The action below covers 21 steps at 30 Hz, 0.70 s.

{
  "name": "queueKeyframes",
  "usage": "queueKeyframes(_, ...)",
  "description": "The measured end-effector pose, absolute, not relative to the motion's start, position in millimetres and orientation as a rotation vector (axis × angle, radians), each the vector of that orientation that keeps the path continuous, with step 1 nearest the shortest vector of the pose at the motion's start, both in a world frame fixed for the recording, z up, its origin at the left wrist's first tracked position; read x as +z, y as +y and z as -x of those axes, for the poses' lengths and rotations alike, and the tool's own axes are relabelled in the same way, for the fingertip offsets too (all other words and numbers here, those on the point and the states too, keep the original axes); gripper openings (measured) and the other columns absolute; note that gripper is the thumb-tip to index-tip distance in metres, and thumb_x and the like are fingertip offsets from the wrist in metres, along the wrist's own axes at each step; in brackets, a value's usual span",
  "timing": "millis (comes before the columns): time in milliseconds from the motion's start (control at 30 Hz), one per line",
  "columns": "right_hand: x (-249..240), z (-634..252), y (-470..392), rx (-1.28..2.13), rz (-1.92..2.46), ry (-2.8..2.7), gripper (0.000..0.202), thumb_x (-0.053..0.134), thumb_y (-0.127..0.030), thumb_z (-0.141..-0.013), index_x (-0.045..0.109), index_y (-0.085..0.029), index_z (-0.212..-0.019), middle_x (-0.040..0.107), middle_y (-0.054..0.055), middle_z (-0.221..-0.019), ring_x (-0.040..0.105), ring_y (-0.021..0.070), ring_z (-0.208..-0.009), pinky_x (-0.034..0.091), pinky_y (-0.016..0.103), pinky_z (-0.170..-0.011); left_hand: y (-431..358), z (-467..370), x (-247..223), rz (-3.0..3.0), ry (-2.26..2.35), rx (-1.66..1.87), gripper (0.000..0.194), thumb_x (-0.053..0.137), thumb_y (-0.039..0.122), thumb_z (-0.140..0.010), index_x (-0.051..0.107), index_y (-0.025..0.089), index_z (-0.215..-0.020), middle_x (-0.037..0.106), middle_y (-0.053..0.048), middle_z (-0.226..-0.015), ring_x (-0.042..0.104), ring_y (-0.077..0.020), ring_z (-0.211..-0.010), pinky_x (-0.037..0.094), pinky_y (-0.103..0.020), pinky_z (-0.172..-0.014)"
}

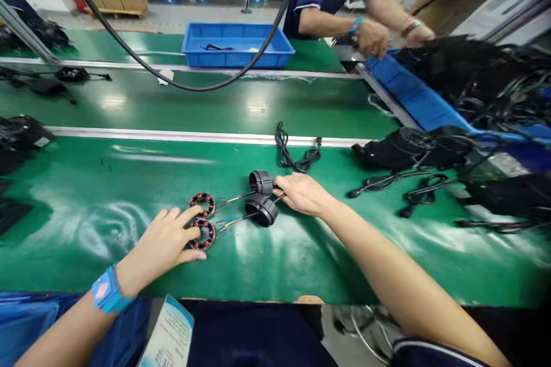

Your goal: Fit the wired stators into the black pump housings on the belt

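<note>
Two copper-wound motor stators, an upper one point(208, 202) and a lower one point(210, 234), lie side by side on the green bench. My left hand point(166, 241) grips them, fingers at their rings and thumb along the lower one's near edge. Coloured wires run right from each stator into two black ribbed caps, the upper cap point(260, 182) and the lower cap point(262, 210), which touch each other. Just right of the caps, my right hand point(301, 192) pinches black cable point(280, 198); its fingertips are partly hidden. A coiled black cord point(297, 155) lies beyond that hand.
A blue tray point(241, 60) stands across the bench. At right, black housings point(400, 146) with cords lie near a blue bin point(413, 92), where a co-worker's hands point(372, 37) are. Dark parts point(21, 135) sit at left. A black cable point(193, 89) hangs in front.
</note>
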State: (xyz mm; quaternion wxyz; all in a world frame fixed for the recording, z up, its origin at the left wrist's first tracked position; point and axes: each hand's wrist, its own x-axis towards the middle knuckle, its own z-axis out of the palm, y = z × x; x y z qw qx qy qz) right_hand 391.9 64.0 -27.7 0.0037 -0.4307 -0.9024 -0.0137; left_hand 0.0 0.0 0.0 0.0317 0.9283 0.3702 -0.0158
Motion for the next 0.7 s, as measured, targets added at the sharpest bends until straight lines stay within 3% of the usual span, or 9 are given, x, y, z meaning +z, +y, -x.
queueKeyframes(133, -32.6, -407.8, 44.1, 0.063, 1.268, -2.778, 0.022, 0.042, -0.023, -0.104, 0.06, -0.013, -0.111, 0.067, 0.009, -0.086, 0.061, 0.0232, -0.079, 0.038, 0.034, -0.079, -4.3, -1.3, 1.1, -2.848, 1.113, -0.036, 0.033, 0.07, 0.058, -0.087, 0.074, 0.028, -0.103, 0.055, -0.01, -0.143, 0.058, -0.0274, -0.099, 0.042, -0.04, -0.082)
queueKeyframes(367, -37.2, -416.0, 19.9, 0.049, 1.269, -2.746, 0.028, 0.047, -0.007, -0.088, 0.061, -0.01, -0.112, 0.065, 0.011, -0.087, 0.058, 0.0261, -0.081, 0.043, 0.039, -0.083, -1.6, -9.2, 6.7, -2.845, 0.998, -0.004, 0.031, 0.071, 0.053, -0.089, 0.072, 0.025, -0.1, 0.056, -0.015, -0.141, 0.06, -0.0282, -0.098, 0.044, -0.041, -0.08)
queueKeyframes(467, -42.8, -411.8, 16.0, 0.017, 1.327, -2.683, 0.025, 0.047, -0.01, -0.092, 0.063, -0.011, -0.112, 0.066, 0.014, -0.097, 0.059, 0.0285, -0.089, 0.048, 0.041, -0.084, -2.1, -11.6, 3.5, -2.821, 0.983, -0.001, 0.031, 0.068, 0.053, -0.091, 0.072, 0.023, -0.098, 0.055, -0.017, -0.141, 0.06, -0.0303, -0.101, 0.047, -0.043, -0.08)
queueKeyframes(600, -40.6, -410.9, 9.2, -0.073, 1.392, -2.668, 0.03, 0.046, -0.017, -0.101, 0.062, -0.009, -0.125, 0.065, 0.02, -0.124, 0.059, 0.0318, -0.116, 0.05, 0.046, -0.101, -1.5, -8.0, 2.0, -2.74, 0.921, 0.034, 0.038, 0.067, 0.058, -0.09, 0.073, 0.024, -0.104, 0.051, -0.015, -0.146, 0.06, -0.0298, -0.104, 0.05, -0.045, -0.085)
queueKeyframes(700, -21.1, -414.4, 2.3, -0.068, 1.461, -2.691, 0.047, 0.055, -0.024, -0.099, 0.052, -0.006, -0.142, 0.057, 0.023, -0.141, 0.052, 0.0377, -0.133, 0.047, 0.053, -0.109, 16.4, 0.1, 11.6, -2.633, 0.913, 0.354, 0.049, 0.067, 0.067, -0.086, 0.071, 0.029, -0.118, 0.053, -0.011, -0.145, 0.059, -0.0304, -0.114, 0.05, -0.048, -0.096)
